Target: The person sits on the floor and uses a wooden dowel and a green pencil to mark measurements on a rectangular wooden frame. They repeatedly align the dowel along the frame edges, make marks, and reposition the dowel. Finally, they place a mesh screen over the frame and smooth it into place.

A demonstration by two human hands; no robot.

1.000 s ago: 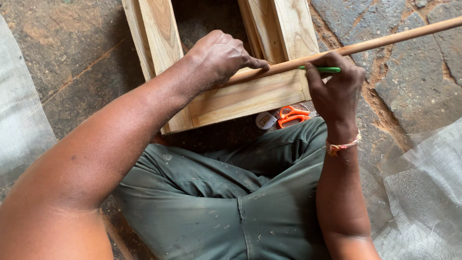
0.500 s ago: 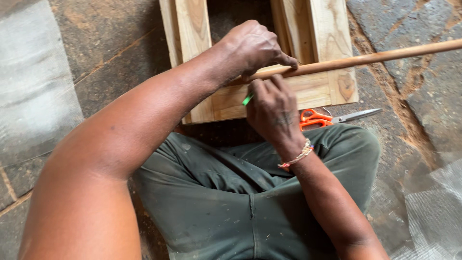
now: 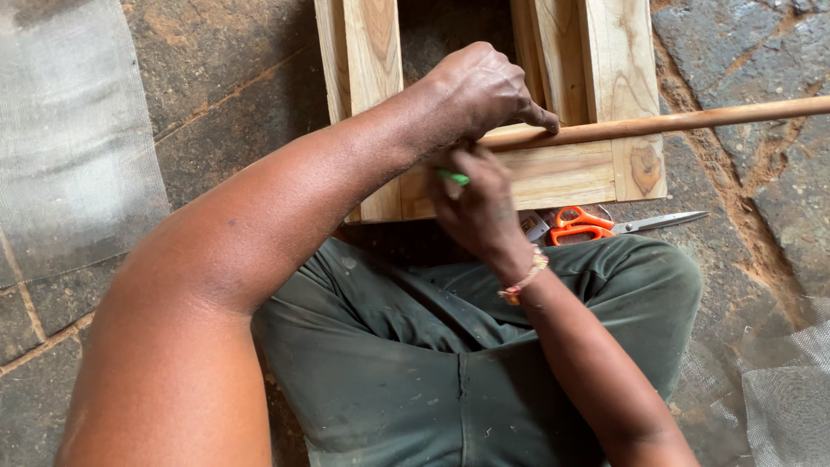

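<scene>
Stick (image 3: 674, 123) of round pale wood lies across the near rail of a wooden frame (image 3: 553, 177), its long axis running almost level from about 9 o'clock to 3 o'clock, the far end tipped slightly up and pointing off the picture edge at 3 o'clock. The left hand (image 3: 480, 91) sits on its near end, fingers curled tight around the stick and the thumb stretched along it toward 3 o'clock, pressing it against the frame. Just below, touching that hand, the right hand (image 3: 475, 207) has its fingers pinched narrow around a green pencil (image 3: 453, 177); only a short green stub shows, pointing toward 9 o'clock, and its tip is hidden behind the fingers. A beaded band circles the right wrist.

The frame is made of light planks, two uprights at 12 o'clock on each side of a dark gap, joined by the crosswise rail under the stick. At 4 o'clock from the hands, scissors (image 3: 596, 227) with orange handles lie on the stone floor (image 3: 743, 52), blades pointing toward 3 o'clock, tucked between the frame and the person's knee. Dark green trousers (image 3: 415, 363) fill the lower middle. A sheet of grey wire mesh (image 3: 78, 147) lies at 9 o'clock, and another piece of mesh (image 3: 791, 406) at 5 o'clock.
</scene>
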